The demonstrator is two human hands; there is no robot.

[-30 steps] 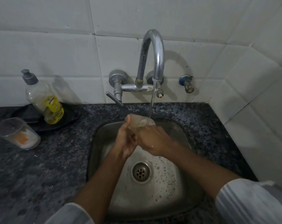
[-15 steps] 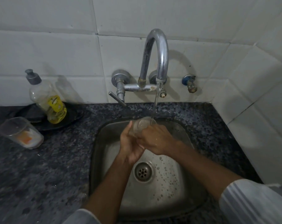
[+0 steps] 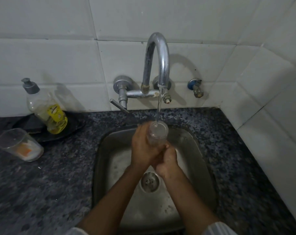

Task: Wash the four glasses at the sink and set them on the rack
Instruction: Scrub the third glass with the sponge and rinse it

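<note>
Over steel sink (image 3: 201, 150) in speckled table (image 3: 50, 184), under tap (image 3: 158, 65) stream: clear glass (image 3: 158, 134), upright, mouth up. Left hand (image 3: 142, 148) wrapped round its side; right hand (image 3: 167, 161) curled beneath its base.

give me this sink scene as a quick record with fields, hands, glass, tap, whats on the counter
left hand: grips the side of the glass
right hand: holds the glass at its base
glass: clear, mouth up, over the sink
tap: running, stream falls into the glass
counter: dark speckled stone
soap bottle: yellow liquid, on a dark tray at left
plastic cup: left of the sink, something orange and white inside
rack: not in view
</note>
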